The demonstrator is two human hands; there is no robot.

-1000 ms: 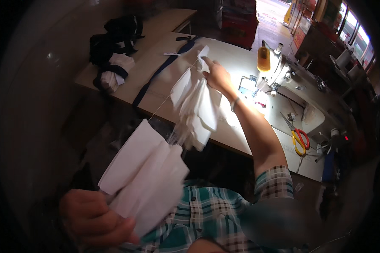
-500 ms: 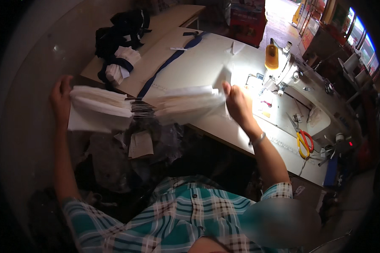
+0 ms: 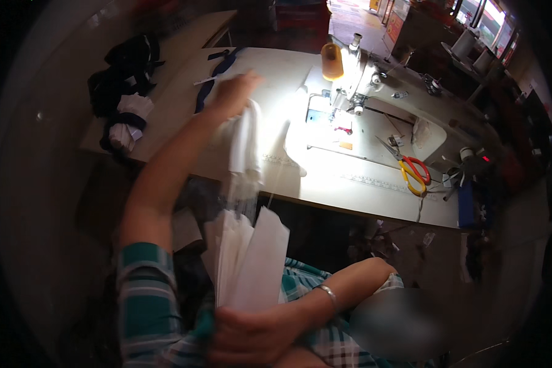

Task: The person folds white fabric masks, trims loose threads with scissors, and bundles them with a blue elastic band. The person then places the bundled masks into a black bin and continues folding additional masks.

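Reaching out over the table, my left hand (image 3: 234, 95) is closed on the far end of a bundle of white cloth strips (image 3: 245, 147); motion blurs its fingers. Low in front of my body, my right hand (image 3: 251, 337) grips the near end of a second stack of white cloth pieces (image 3: 260, 257), which fan out at their upper ends. Thin threads (image 3: 244, 199) run between the two bundles, which hang in line across the table's front edge.
A lit sewing machine (image 3: 405, 101) stands on the white table (image 3: 276, 67). Scissors with red and yellow handles (image 3: 414, 175) lie before it. A dark blue strip (image 3: 205, 92) lies beyond my left hand. Dark cloth (image 3: 132, 61) and a tied white bundle (image 3: 129, 122) sit at the left.
The bundles were stretched sideways between my hands. Now my left hand has swung far over the table and my right hand has come down to my lap, turning the cloth lengthwise.
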